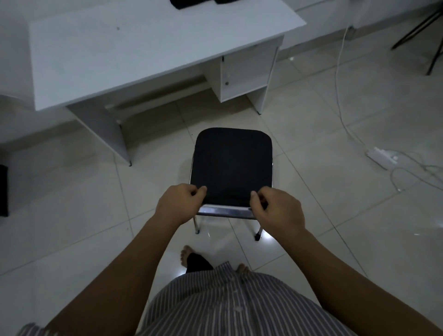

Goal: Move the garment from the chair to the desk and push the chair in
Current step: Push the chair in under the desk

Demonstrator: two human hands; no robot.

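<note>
A chair (pixel 231 165) with a black padded seat and a chrome frame stands on the tiled floor, a short way out from the white desk (pixel 134 52). My left hand (pixel 178 203) is curled around the chair's near left corner. My right hand (pixel 278 211) is curled around its near right corner, beside the chrome rail. Nothing lies on the seat. Dark fabric, which looks like the garment (pixel 189 2), lies at the far edge of the desk top and is mostly cut off by the frame.
The desk has a side panel (pixel 105 129) on the left and a drawer cabinet (pixel 242 72) on the right, with a kneehole between them. A white power strip (pixel 381 156) and cables lie on the floor at right. Tripod legs (pixel 422 31) stand far right. My bare feet are behind the chair.
</note>
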